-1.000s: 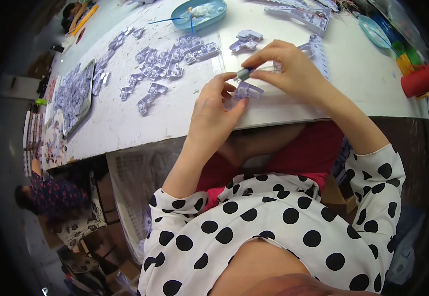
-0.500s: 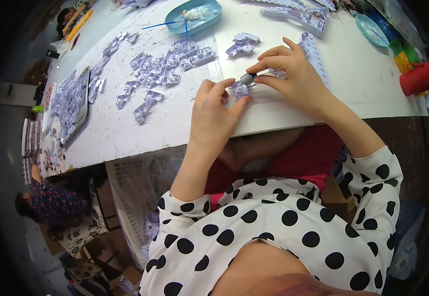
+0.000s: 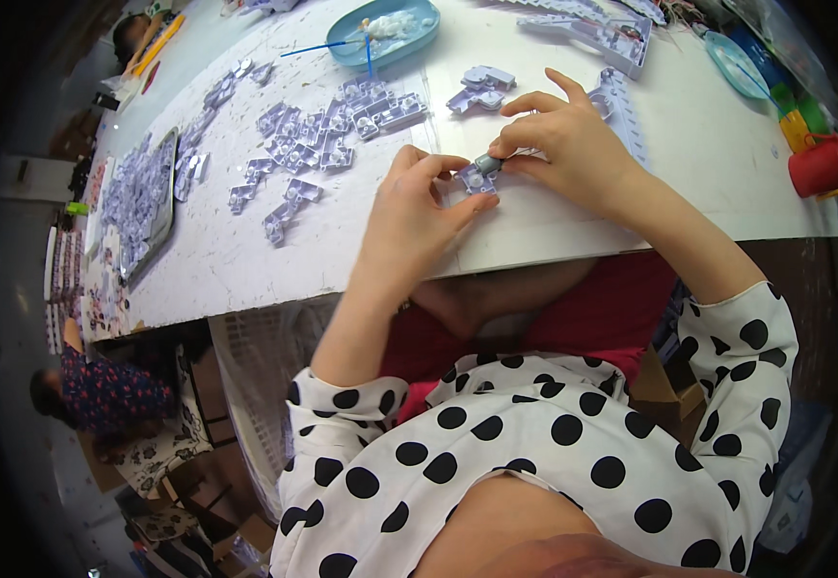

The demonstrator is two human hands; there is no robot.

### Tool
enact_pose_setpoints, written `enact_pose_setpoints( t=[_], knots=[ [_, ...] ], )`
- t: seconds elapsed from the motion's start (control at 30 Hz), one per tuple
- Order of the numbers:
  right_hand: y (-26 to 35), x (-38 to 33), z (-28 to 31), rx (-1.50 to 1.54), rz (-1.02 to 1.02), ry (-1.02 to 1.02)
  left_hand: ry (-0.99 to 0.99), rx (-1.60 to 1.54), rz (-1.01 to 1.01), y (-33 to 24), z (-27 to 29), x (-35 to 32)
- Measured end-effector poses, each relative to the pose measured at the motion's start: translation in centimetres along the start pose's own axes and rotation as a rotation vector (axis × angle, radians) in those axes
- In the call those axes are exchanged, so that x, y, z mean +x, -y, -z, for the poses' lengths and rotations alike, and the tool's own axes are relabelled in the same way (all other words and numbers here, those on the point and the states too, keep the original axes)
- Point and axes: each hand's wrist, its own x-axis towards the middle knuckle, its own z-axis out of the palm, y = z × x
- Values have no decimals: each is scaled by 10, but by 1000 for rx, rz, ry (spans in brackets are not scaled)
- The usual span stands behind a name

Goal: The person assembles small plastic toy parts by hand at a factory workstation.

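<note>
Nearest: polka-dot top (image 3: pixel 534 429), red cloth over the lap (image 3: pixel 587 308), white crate (image 3: pixel 255 385) with clear plastic under the table at left. Then the front edge of the white table (image 3: pixel 342 241). Just past that edge: left hand (image 3: pixel 409 212), thumb and forefinger closed about a small pale plastic casing (image 3: pixel 478 183), thumb on the near side. Opposite, right hand (image 3: pixel 573 144), thumb and forefinger pinched on a small grey cylinder (image 3: pixel 488 164), other fingers raised. Hands close, but apart from each other. Cylinder at the far side of the casing, apparently touching; cannot tell whether seated or only resting there. Step in hand, as judged: fitting cylinder to casing, not clearly finished. Called for next, by the same judgement: steady left grip, cylinder square to its hollow, light push from the right. Beyond: loose pale parts (image 3: pixel 303 135) spread to the left, heaped tray (image 3: pixel 163 223) farther left, another two pale parts (image 3: pixel 483 89) past the fingertips, ridged strip (image 3: pixel 628 120) partly behind the right hand, red mug (image 3: pixel 824 169) at far right. Farther: blue dish (image 3: pixel 380 61) of white fluffy stuff, thin blue sticks alongside. Farthest, top left: another person (image 3: pixel 133 37) across the table, detail too small to read.
</note>
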Motion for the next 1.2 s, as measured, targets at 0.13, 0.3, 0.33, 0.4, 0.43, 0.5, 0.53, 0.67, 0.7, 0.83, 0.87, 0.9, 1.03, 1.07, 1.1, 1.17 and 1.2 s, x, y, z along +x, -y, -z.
enact_pose_setpoints(
  t=[0.13,0.3,0.33,0.4,0.43,0.5,0.53,0.67,0.7,0.83,0.87,0.9,1.03,1.07,1.1,1.17,1.2],
  knots=[
    [3,-1,1,-16,-13,42,107,55,-33,-4,30,41],
    [3,-2,4,-11,-11,49,-3,215,-347,14,7,84],
    [6,0,5,-46,0,66,22,313,-388,16,4,86],
    [8,0,6,-82,10,81,55,432,-426,18,0,92],
    [7,-1,6,-95,56,16,55,432,-429,19,1,92],
    [5,2,9,-102,106,-48,71,421,-344,18,8,88],
    [3,6,18,-78,90,-121,73,419,-348,8,13,86],
    [10,12,31,45,-74,-337,185,-208,67,-5,31,73],
    [15,13,33,122,-222,-354,214,-491,147,-6,33,71],
    [31,22,16,392,-283,-407,151,-1175,254,-18,18,37],
    [38,25,16,484,-287,-399,99,-1252,180,-18,10,30],
    [41,27,15,487,-288,-398,98,-1251,182,-22,4,27],
    [41,34,16,557,-268,-398,-71,-1151,23,-28,-2,22],
    [39,34,19,555,-260,-352,-30,-1055,30,-26,5,21],
    [36,35,21,554,-252,-308,11,-958,36,-23,14,21],
    [28,29,22,528,-247,-298,-118,-695,5,-11,21,22],
    [26,28,26,428,-206,-225,-177,-459,-171,-10,25,20]
  ],
)
